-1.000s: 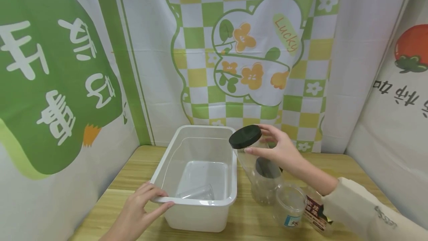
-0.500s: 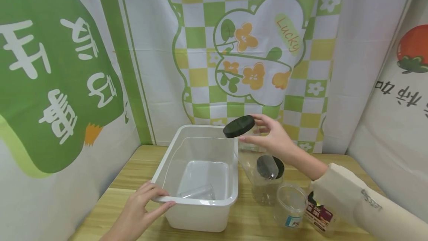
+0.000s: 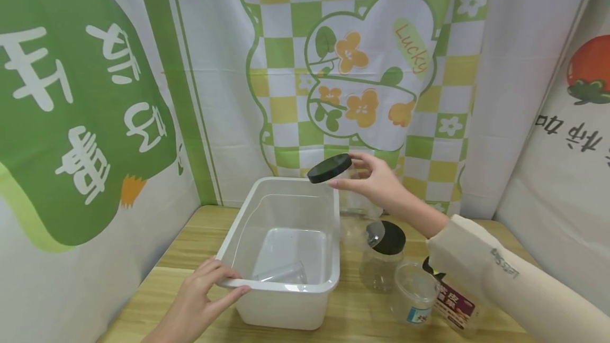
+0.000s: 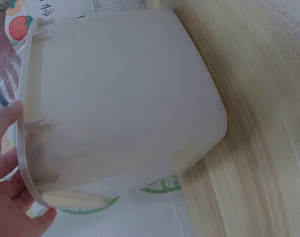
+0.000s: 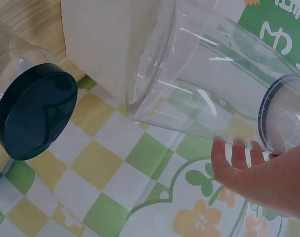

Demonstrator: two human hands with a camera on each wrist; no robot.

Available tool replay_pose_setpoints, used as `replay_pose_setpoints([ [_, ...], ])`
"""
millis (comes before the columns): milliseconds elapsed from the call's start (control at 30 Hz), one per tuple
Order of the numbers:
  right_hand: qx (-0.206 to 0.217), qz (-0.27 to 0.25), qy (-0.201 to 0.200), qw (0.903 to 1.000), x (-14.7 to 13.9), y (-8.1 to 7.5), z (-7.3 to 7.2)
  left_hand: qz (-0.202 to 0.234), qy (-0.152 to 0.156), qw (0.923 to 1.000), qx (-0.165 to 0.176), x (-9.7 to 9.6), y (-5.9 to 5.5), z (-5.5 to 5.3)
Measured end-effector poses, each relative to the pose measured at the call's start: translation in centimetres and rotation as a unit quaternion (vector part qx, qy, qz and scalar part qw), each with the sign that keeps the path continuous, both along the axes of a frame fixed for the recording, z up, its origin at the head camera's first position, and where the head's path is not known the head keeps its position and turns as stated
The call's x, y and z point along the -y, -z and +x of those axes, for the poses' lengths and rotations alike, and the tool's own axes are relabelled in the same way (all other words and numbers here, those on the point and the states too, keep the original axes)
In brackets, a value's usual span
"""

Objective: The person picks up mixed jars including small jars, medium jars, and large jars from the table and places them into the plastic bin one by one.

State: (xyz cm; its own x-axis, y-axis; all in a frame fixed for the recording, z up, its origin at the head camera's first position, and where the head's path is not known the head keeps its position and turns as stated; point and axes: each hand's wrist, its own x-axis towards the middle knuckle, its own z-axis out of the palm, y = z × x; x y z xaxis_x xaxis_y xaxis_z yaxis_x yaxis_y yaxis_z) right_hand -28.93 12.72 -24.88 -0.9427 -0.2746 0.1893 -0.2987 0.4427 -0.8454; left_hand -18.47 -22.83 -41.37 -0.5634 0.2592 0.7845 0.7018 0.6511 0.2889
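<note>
My right hand (image 3: 376, 178) grips a tall clear plastic jar (image 5: 204, 84) close below its black lid (image 3: 330, 168). The jar is tilted and held up at the right rim of the white plastic tub (image 3: 281, 310), its see-through body faint in the head view. Fingers of my left hand (image 3: 205, 290) pinch the tub's near left rim; the left wrist view shows them on the lip of the tub (image 4: 125, 98), thumb outside. Inside the tub a clear plastic container (image 3: 284, 273) lies on its side at the near end.
Right of the tub stands another clear jar (image 3: 376, 275) with a black lid (image 3: 392, 239). Beside it are an open clear container (image 3: 414, 290) with a blue label and a clear package with a maroon label (image 3: 455, 305). Printed cloth (image 3: 362, 89) hangs behind the wooden table (image 3: 176, 247).
My right hand has raised the tall jar and moved it left toward the tub, tilting it further. The second black-lidded jar shows more clearly now. My left hand stays on the rim.
</note>
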Motion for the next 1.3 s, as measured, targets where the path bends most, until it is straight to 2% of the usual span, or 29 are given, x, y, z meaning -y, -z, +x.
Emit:
replay_pose_setpoints([
  [300, 0.01, -0.008, -0.014, 0.9998, 1.8, -0.9, -0.5, -0.001, 0.005, 1.0, -0.003, -0.1, -0.2, -0.1],
  [467, 0.012, -0.017, -0.018, 0.9996, 3.0, -1.2, -0.6, -0.001, -0.003, 1.0, 0.007, -0.1, -0.2, 0.1],
  [733, 0.025, -0.027, -0.021, 0.9991, 5.0, -1.2, -0.9, 0.001, 0.0, 1.0, 0.004, 0.0, -0.2, 0.1],
  [1033, 0.012, -0.022, -0.031, 0.9992, 7.1, -0.2, -1.3, -0.003, -0.007, 0.9999, 0.01, 0.0, -0.2, 0.2],
  [1300, 0.02, -0.037, -0.046, 0.9981, 8.9, 1.0, -1.1, -0.004, -0.005, 1.0, 0.006, 0.0, -0.2, 0.2],
])
